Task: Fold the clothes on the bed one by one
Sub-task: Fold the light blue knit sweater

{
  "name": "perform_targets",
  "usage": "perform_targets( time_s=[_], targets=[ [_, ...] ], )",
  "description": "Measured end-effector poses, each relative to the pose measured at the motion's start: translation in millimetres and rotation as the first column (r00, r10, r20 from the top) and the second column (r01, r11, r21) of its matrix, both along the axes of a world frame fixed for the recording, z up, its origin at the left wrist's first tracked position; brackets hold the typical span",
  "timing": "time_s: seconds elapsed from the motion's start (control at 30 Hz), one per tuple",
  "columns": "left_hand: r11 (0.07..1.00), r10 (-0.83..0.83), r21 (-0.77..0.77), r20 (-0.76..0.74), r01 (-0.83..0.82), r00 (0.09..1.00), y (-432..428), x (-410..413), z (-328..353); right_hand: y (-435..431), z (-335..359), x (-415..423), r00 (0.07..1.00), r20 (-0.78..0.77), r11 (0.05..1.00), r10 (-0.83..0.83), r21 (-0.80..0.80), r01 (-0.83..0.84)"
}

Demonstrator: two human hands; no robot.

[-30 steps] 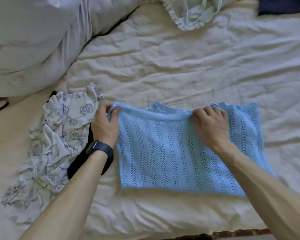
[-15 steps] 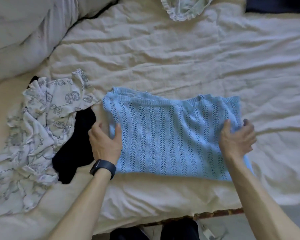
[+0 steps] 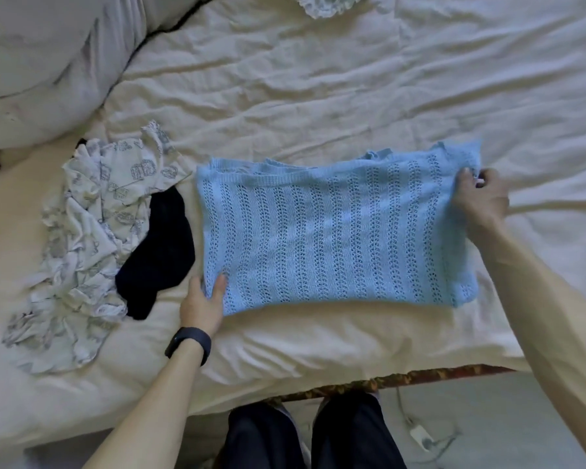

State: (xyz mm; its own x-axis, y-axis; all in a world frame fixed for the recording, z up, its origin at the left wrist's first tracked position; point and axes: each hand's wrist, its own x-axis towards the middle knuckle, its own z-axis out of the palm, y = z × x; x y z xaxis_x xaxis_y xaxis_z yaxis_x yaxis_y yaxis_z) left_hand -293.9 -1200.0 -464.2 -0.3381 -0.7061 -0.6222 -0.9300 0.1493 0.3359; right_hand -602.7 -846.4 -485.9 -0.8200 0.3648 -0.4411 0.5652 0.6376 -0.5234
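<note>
Blue knit sweater: laid flat as a folded rectangle on the cream sheet, near the front edge of the bed; its openwork stripes run from the far edge towards the near one, and layered edges are seen along the far side.
Left hand: placed at the sweater's near left corner; the corner is pinched, with the thumb laid on top of the knit and the other fingers hidden beneath or behind the edge.
Right hand: placed at the sweater's far right corner; the edge is gripped with curled fingers, and the knit is bunched slightly there.
Wristband: a dark band is worn on the left wrist.
Black garment: left crumpled just beside the sweater's left edge, not clearly touching it.
White printed garment: heaped left of the black garment and partly overlapped by it.
Pillow: set at the far left of the bed.
Pale frilled garment: seen only in part at the top edge, well apart from the sweater.
Dark trousers: seen below, at the bed's patterned edge.
</note>
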Motion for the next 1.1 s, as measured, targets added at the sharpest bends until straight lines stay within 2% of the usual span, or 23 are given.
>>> perform_targets(
  time_s=[0.03, 0.1, 0.17, 0.2, 0.27, 0.3, 0.37, 0.4, 0.43, 0.47, 0.57, 0.63, 0.7, 0.77, 0.83, 0.87, 0.93, 1.0, 1.03, 1.07, 1.1],
  targets=[
    [0.999, -0.025, -0.029, 0.004, 0.026, 1.0, 2, 1, -1, 3, -1, 5, 1.0, 0.019, 0.999, 0.015, -0.041, -0.014],
    [0.952, -0.162, -0.266, -0.023, 0.15, 0.987, 9, -7, -2, 5, -3, 20, 1.0, 0.011, 0.998, 0.016, -0.054, -0.016],
    [0.815, -0.377, -0.482, -0.019, 0.322, 0.926, 26, -30, -3, 4, -1, 42, 0.992, -0.092, 0.989, 0.082, 0.131, -0.07],
    [0.765, -0.482, -0.496, -0.016, 0.412, 0.876, 37, -47, -4, 0, 1, 57, 0.977, -0.147, 0.967, 0.154, 0.227, -0.119],
    [0.635, -0.706, -0.425, 0.02, 0.645, 0.708, 65, -84, -8, -17, 0, 95, 0.885, -0.273, 0.902, 0.378, 0.326, -0.284],
    [0.52, -0.809, -0.392, 0.057, 0.759, 0.585, 79, -102, -13, -31, -2, 113, 0.808, -0.312, 0.849, 0.5, 0.361, -0.386],
    [0.28, -0.937, -0.328, 0.114, 0.903, 0.331, 102, -133, -25, -55, -13, 140, 0.663, -0.241, 0.694, 0.708, 0.408, -0.593],
    [0.201, -0.958, -0.294, 0.139, 0.934, 0.25, 106, -144, -32, -61, -20, 146, 0.611, -0.155, 0.613, 0.777, 0.406, -0.677],
    [0.167, -0.962, -0.266, 0.168, 0.95, 0.216, 102, -153, -42, -60, -28, 146, 0.583, -0.065, 0.556, 0.81, 0.403, -0.727],
    [0.183, -0.952, -0.254, 0.195, 0.95, 0.235, 91, -160, -51, -55, -35, 143, 0.582, 0.026, 0.525, 0.813, 0.399, -0.751],
    [0.34, -0.877, -0.264, 0.256, 0.902, 0.406, 35, -173, -66, -28, -44, 134, 0.634, 0.187, 0.508, 0.75, 0.452, -0.734],
    [0.382, -0.839, -0.278, 0.295, 0.882, 0.457, 8, -173, -62, -19, -39, 135, 0.707, 0.252, 0.554, 0.661, 0.472, -0.686],
    [0.405, -0.831, -0.333, 0.253, 0.851, 0.495, 6, -161, -51, -20, -26, 148, 0.748, 0.244, 0.602, 0.618, 0.465, -0.649],
    [0.38, -0.874, -0.395, 0.142, 0.836, 0.465, 30, -134, -42, -24, -18, 175, 0.706, 0.151, 0.581, 0.691, 0.464, -0.669],
    [0.344, -0.918, -0.362, 0.065, 0.866, 0.391, 59, -90, -41, -22, -12, 200, 0.655, 0.147, 0.545, 0.741, 0.439, -0.715],
    [0.33, -0.925, -0.321, 0.079, 0.887, 0.373, 66, -66, -46, -16, -9, 206, 0.661, 0.2, 0.548, 0.723, 0.417, -0.725],
    [0.356, -0.904, -0.262, 0.147, 0.897, 0.402, 63, -24, -56, 0, -5, 208, 0.676, 0.339, 0.566, 0.654, 0.373, -0.735],
    [0.385, -0.877, -0.293, 0.18, 0.875, 0.446, 40, 1, -61, 19, 0, 204, 0.679, 0.402, 0.574, 0.614, 0.364, -0.734],
    [0.436, -0.835, -0.335, 0.196, 0.835, 0.515, 30, 9, -61, 24, 4, 201, 0.728, 0.362, 0.625, 0.582, 0.374, -0.685],
    [0.55, -0.736, -0.399, 0.184, 0.733, 0.652, 24, 15, -58, 28, 8, 197, 0.812, 0.273, 0.716, 0.515, 0.385, -0.583],
    [0.692, -0.546, -0.487, 0.131, 0.533, 0.828, 23, 18, -53, 30, 10, 192, 0.903, 0.171, 0.826, 0.394, 0.365, -0.429]
  ],
)
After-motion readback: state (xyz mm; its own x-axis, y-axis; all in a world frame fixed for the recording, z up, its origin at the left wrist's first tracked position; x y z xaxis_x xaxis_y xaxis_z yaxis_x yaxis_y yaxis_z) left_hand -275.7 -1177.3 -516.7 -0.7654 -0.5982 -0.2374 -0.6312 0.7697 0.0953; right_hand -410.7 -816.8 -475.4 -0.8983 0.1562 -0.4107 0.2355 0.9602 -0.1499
